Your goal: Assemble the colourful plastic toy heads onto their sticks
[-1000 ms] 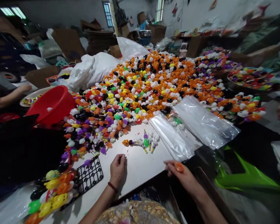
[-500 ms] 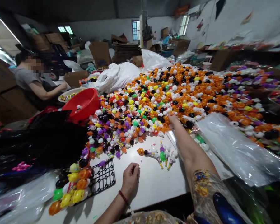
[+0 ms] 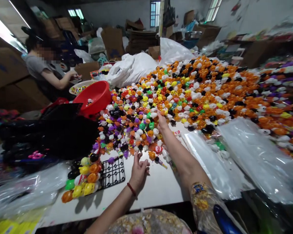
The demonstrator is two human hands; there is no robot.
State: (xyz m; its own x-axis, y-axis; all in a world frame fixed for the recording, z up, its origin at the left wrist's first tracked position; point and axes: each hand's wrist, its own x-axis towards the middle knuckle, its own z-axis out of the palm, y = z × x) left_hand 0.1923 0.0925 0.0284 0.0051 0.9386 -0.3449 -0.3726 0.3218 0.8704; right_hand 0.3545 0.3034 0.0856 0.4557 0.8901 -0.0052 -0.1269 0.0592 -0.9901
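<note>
My left hand [image 3: 139, 172] is at the front edge of a big heap of small plastic toy heads [image 3: 146, 130]. Its fingers are spread, with nothing in them. My right hand [image 3: 161, 122] reaches into the heap, touching white and green pieces; its fingertips are hidden, so its grip does not show. Between my arms, a thin tube toy with an orange head [image 3: 152, 156] lies on the white tabletop [image 3: 158, 188]. Left of my left hand is a black grid rack [image 3: 113, 172], its left part filled with yellow, orange, green and black toy heads [image 3: 84, 178].
A red basin [image 3: 94, 97] stands behind the rack, near black plastic [image 3: 51, 136]. Clear plastic bags [image 3: 254, 156] lie at the right. White sacks [image 3: 134, 70] rest behind the heap. Another person [image 3: 47, 68] sits at the far left beside a bowl [image 3: 81, 87].
My right hand has moved left across the heap, and pieces around it have shifted left. My left hand has moved forward and gone from closed to spread. The view has shifted as well.
</note>
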